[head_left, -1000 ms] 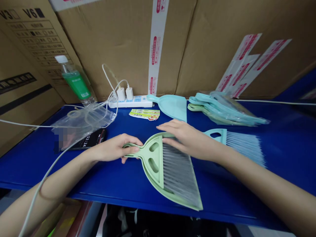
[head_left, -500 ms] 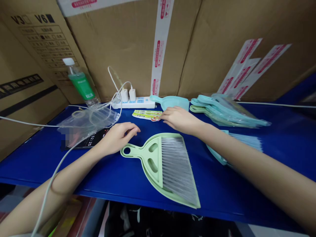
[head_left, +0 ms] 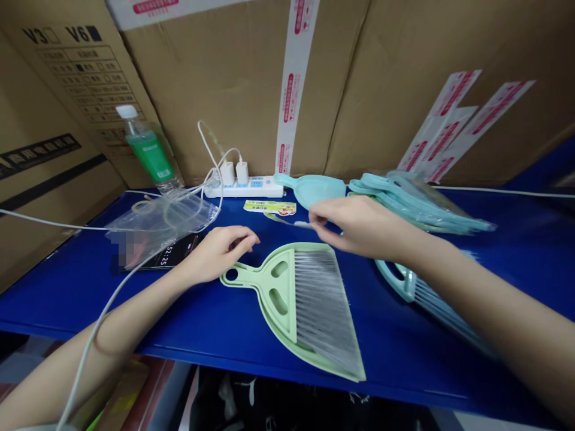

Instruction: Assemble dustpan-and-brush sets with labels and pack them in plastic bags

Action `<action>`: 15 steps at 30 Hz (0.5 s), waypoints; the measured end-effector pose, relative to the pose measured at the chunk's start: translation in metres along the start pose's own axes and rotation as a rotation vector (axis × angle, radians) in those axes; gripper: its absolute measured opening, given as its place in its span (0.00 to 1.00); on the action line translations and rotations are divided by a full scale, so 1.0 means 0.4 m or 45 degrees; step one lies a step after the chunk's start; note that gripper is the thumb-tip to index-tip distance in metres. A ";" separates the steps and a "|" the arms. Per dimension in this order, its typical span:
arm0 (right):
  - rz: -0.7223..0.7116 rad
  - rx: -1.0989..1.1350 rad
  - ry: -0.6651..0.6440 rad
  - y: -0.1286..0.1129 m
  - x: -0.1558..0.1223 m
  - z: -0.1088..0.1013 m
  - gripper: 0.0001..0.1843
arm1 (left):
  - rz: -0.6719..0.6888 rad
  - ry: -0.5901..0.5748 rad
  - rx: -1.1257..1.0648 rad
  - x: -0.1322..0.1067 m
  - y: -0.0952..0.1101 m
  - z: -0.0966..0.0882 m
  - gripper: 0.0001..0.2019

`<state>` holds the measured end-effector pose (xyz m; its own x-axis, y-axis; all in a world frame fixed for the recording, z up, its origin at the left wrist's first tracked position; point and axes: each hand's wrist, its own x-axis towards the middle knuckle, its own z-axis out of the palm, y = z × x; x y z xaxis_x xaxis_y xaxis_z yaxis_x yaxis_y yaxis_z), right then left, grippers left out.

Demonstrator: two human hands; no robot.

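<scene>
A light green dustpan (head_left: pixel 265 311) lies in front of me, with a matching brush (head_left: pixel 321 299) nested on it, grey bristles to the right. My left hand (head_left: pixel 227 248) rests just above its handle, fingers loosely curled, thumb near the fingertips, nothing visible in them. Over the table beyond the brush, my right hand (head_left: pixel 345 224) pinches a thin label card (head_left: pixel 303 224) seen nearly edge-on. Another yellow-green and white label card (head_left: pixel 269 207) lies flat behind it. Under my right forearm, a blue brush (head_left: pixel 404 284) is partly hidden.
A blue dustpan (head_left: pixel 314 188) and several bagged dustpan sets (head_left: pixel 417 200) lie at the back. Left are a power strip (head_left: pixel 251 188) with chargers, a bottle (head_left: pixel 150 149), a plastic bag (head_left: pixel 179 215) and a phone (head_left: pixel 175 254). A white cable (head_left: pixel 101 314) crosses my left forearm. Cardboard boxes (head_left: pixel 224 78) stand behind.
My right hand has lifted one label card off the pile and drawn it right and toward me. My left hand and the green dustpan set are nearly unmoved.
</scene>
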<state>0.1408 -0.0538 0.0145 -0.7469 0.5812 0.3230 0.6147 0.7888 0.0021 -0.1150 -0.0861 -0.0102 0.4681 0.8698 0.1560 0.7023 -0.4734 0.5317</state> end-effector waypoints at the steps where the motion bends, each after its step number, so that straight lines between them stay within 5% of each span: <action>1: 0.013 0.148 -0.056 -0.008 -0.019 -0.013 0.09 | -0.012 -0.047 -0.035 -0.002 0.004 0.002 0.17; 7: 0.053 0.722 -0.359 -0.054 -0.084 -0.037 0.09 | -0.028 -0.292 -0.210 -0.009 0.017 0.017 0.18; 15: 0.108 1.042 -0.609 -0.087 -0.112 -0.033 0.08 | -0.046 -0.354 -0.261 -0.004 0.009 0.024 0.17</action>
<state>0.1561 -0.1098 0.0125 -0.8442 0.5199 -0.1305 0.4387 0.5301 -0.7256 -0.1082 -0.0904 -0.0164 0.5931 0.8008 -0.0834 0.6116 -0.3808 0.6935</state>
